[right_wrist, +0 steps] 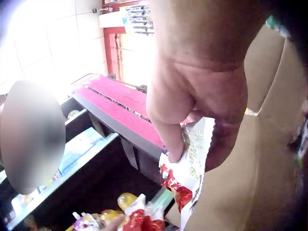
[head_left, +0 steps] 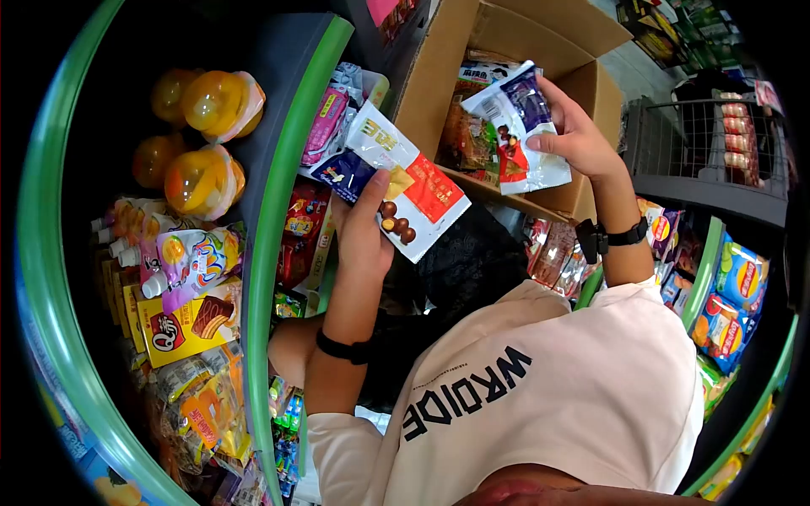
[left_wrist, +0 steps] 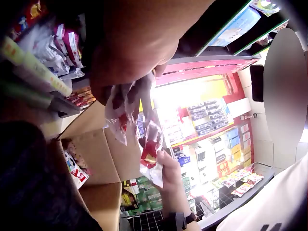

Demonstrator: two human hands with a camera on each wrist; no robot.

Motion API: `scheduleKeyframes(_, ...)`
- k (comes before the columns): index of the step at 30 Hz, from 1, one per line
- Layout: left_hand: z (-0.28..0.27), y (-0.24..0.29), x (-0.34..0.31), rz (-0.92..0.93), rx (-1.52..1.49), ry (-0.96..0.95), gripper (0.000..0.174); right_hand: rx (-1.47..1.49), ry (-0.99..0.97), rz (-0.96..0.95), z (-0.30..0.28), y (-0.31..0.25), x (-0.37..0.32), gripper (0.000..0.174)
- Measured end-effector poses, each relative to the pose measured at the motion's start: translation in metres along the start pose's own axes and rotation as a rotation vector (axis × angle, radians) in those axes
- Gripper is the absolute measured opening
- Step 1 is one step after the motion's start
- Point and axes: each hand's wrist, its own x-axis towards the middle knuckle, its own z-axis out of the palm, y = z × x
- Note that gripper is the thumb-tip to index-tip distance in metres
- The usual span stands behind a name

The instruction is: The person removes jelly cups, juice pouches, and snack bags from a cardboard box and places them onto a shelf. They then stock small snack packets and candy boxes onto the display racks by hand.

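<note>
My left hand (head_left: 364, 232) pinches a white and red chocolate-ball snack bag (head_left: 434, 198), thumb across its front. A dark blue part shows beside that thumb, and the bag is tilted, its printed face toward the head camera. My right hand (head_left: 584, 135) grips a similar snack bag (head_left: 515, 160) with a purple upper part, its thumb on the front and the other fingers mostly behind. This second bag is held over the open cardboard box (head_left: 609, 93). Inside the box lie several snack packs (head_left: 472, 126). In the right wrist view, the right-hand bag (right_wrist: 187, 163) hangs below the fingers.
On the left, a green-edged shelf (head_left: 291, 169) holds orange-yellow round containers (head_left: 215, 105), spouted pouches (head_left: 202, 261) and a yellow biscuit box (head_left: 190, 325). Chip bags (head_left: 726, 325) fill a rack at right. A wire basket (head_left: 683, 139) stands beyond the cardboard box.
</note>
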Motion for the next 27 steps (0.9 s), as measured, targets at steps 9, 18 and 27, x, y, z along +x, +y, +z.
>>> scheduleKeyframes(9,0.01,-0.002,-0.006,0.034,0.005,0.035,0.032,-0.053,0.088,0.01,0.063,-0.021,0.018,0.051)
scheduleKeyframes(18,0.005,-0.017,0.013,0.416,0.047,0.0,0.041,-0.581,-0.254,0.186,0.123,-0.075,0.004,0.039)
scheduleKeyframes(27,0.001,-0.008,0.012,0.242,0.061,-0.007,0.04,-0.757,-0.355,-0.111,0.099,-0.075,0.023,0.05)
